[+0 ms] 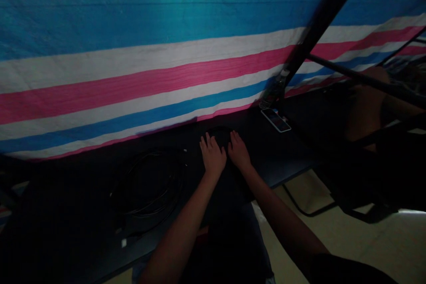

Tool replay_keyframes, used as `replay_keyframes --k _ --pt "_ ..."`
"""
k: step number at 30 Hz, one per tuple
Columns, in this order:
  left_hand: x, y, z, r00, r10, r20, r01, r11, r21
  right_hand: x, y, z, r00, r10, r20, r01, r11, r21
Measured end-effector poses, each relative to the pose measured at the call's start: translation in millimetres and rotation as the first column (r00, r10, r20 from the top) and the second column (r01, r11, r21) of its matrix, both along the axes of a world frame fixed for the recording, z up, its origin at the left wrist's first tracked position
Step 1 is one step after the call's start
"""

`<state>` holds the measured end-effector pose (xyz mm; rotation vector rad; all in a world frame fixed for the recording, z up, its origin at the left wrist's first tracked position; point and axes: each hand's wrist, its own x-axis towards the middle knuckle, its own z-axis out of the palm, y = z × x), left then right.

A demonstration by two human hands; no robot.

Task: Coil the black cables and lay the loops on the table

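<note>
On a dark table (282, 155), my left hand (213, 158) lies palm down with its fingers spread. Close beside it, my right hand (238, 151) rests with fingers stretched forward, also palm down. A thin black cable loop (219, 128) curves just beyond my fingertips, and both hands seem to touch it; the dim light hides most of it. To the left of my hands lies a larger coil of black cable (146, 213) with small light-coloured ends showing.
A phone (276, 120) lies to the right, in front of a clear plastic bottle (273, 91). Behind the table hangs a striped sheet (149, 75). A black metal frame (316, 31) slants down at the right, where another person's arm (366, 111) shows. A small white piece (124, 242) lies near the table's front edge.
</note>
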<state>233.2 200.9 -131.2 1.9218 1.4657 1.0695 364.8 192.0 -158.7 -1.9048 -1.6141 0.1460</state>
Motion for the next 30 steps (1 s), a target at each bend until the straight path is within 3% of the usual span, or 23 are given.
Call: replay_keyframes --k 8,20,23,26,29,30 --pt "-1.2 -0.5 -1.6 0.975 -0.009 -0.221 0.019 0.999 0.041 -5.4 -1.0 -1.7 0.995 0.011 0.098 -0.007 0.999 -0.044" --pt "-15.5 -4.0 0.7 0.990 -0.102 -0.101 0.107 0.993 0.047 8.2 -4.8 -2.9 0.997 -0.071 -0.039 0.072 0.997 0.028" --pt "-28.5 -28.1 8.5 0.995 -0.099 -0.027 0.100 0.994 0.045 10.9 -15.5 -0.3 0.985 -0.132 -0.108 0.142 0.986 0.083" --pt "-54.8 -71.4 29.0 0.990 -0.129 0.056 0.125 0.990 0.066 11.0 -34.8 2.7 0.972 -0.182 -0.151 0.205 0.967 0.151" --pt "-102.9 -109.2 54.1 0.913 -0.381 0.144 0.364 0.922 0.129 9.8 -57.1 3.4 0.964 -0.205 -0.170 0.238 0.950 0.202" --pt "-123.9 -115.9 60.8 0.909 -0.395 0.129 0.379 0.916 0.136 8.9 -64.0 3.1 0.963 -0.206 -0.172 0.240 0.947 0.211"
